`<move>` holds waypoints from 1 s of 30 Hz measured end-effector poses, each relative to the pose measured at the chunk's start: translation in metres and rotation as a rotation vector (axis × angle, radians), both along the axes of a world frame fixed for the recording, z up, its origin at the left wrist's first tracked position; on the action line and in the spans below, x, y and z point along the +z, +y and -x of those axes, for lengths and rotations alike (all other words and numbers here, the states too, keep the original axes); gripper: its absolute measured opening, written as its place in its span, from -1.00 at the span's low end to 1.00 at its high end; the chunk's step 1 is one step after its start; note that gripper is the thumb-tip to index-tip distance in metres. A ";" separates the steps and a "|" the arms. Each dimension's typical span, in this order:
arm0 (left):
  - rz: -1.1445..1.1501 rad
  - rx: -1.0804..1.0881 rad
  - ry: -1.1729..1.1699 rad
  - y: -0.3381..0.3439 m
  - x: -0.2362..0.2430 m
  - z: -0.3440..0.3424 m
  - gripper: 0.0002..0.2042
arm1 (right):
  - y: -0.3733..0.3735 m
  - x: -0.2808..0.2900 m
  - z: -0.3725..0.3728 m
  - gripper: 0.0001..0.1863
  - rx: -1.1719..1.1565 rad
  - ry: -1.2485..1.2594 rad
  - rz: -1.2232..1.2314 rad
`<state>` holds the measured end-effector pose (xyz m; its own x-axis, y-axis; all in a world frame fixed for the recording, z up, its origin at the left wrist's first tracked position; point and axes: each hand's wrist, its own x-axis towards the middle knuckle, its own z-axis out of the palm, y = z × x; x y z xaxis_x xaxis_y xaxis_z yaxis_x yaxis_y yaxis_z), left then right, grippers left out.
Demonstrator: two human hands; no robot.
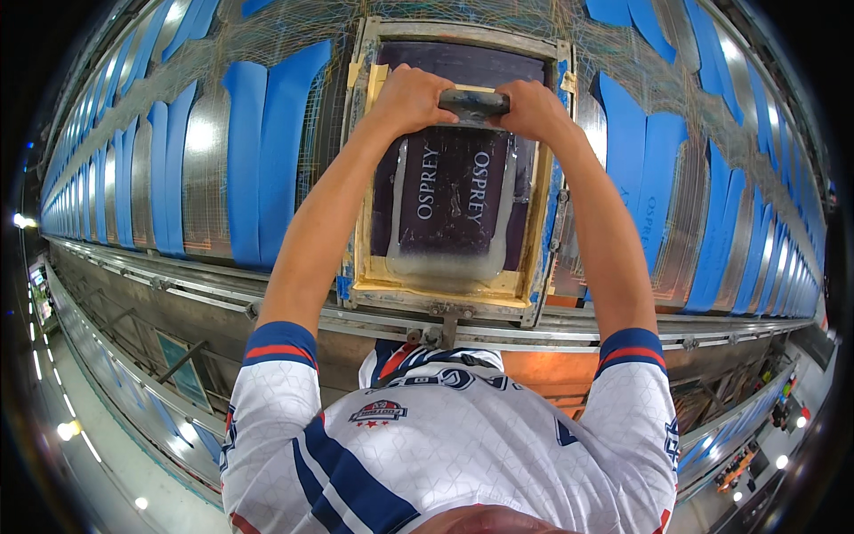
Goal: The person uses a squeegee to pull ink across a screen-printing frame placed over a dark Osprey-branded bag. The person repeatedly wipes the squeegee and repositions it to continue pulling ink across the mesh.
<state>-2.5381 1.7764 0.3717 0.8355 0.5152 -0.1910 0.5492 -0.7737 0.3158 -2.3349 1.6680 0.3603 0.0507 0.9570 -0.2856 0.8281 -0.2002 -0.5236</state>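
My left hand (pixel 410 101) and my right hand (pixel 535 110) are closed on the two ends of a dark, worn squeegee (pixel 476 103). It lies across the far part of a printing screen, whose wooden frame (pixel 358 258) is edged with yellowish tape. The dark purple mesh (pixel 449 236) carries two columns of light lettering. Whitish ink (pixel 445 266) is smeared in a band along the near end and up both sides of the lettering. My fingertips and the squeegee's lower edge are partly hidden.
Blue cut fabric pieces (pixel 276 160) lie in rows on the long printing table to the left, with more blue pieces (pixel 654 178) to the right. A metal rail (pixel 569 334) runs along the near edge. A metal bracket (pixel 449 325) joins the frame's near side there.
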 end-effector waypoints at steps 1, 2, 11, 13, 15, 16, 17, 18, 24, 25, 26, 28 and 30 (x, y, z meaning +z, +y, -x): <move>0.026 0.003 -0.013 -0.002 0.000 0.002 -0.61 | -0.003 -0.001 0.002 -0.64 -0.004 -0.025 -0.015; -0.023 -0.022 -0.047 -0.007 0.000 0.005 -0.63 | -0.008 -0.001 0.006 -0.64 -0.009 -0.049 -0.031; -0.044 -0.135 -0.100 -0.171 0.007 0.110 -0.73 | -0.182 0.008 0.110 -0.64 0.100 -0.072 -0.063; -0.069 -0.117 -0.144 -0.190 0.008 0.119 -0.74 | -0.194 0.012 0.109 -0.63 0.106 0.072 -0.139; -0.124 -0.087 -0.201 -0.199 0.008 0.123 -0.74 | -0.194 0.013 0.097 -0.61 -0.089 0.264 -0.179; -0.130 -0.092 -0.211 -0.199 0.009 0.123 -0.74 | -0.188 0.008 0.082 -0.60 -0.293 0.380 -0.182; -0.138 -0.094 -0.217 -0.199 0.010 0.124 -0.73 | -0.182 -0.001 0.066 -0.58 -0.492 0.503 -0.182; -0.145 -0.088 -0.216 -0.200 0.011 0.126 -0.73 | -0.182 -0.022 0.040 -0.59 -0.605 0.249 -0.353; -0.117 -0.103 -0.137 -0.212 0.009 0.129 -0.63 | -0.193 -0.077 0.007 -0.63 -1.049 0.135 -0.293; -0.121 -0.097 -0.136 -0.210 0.008 0.130 -0.63 | -0.194 -0.084 0.007 -0.65 -1.063 0.098 -0.330; -0.116 -0.073 -0.141 -0.214 0.008 0.135 -0.63 | -0.191 -0.074 0.013 -0.66 -1.076 0.245 -0.254; -0.072 -0.034 -0.166 -0.217 0.005 0.143 -0.62 | -0.187 -0.051 0.012 -0.69 -1.110 0.512 -0.092; -0.063 -0.016 -0.231 -0.209 0.013 0.145 -0.63 | -0.186 -0.039 0.002 -0.70 -1.099 0.456 -0.182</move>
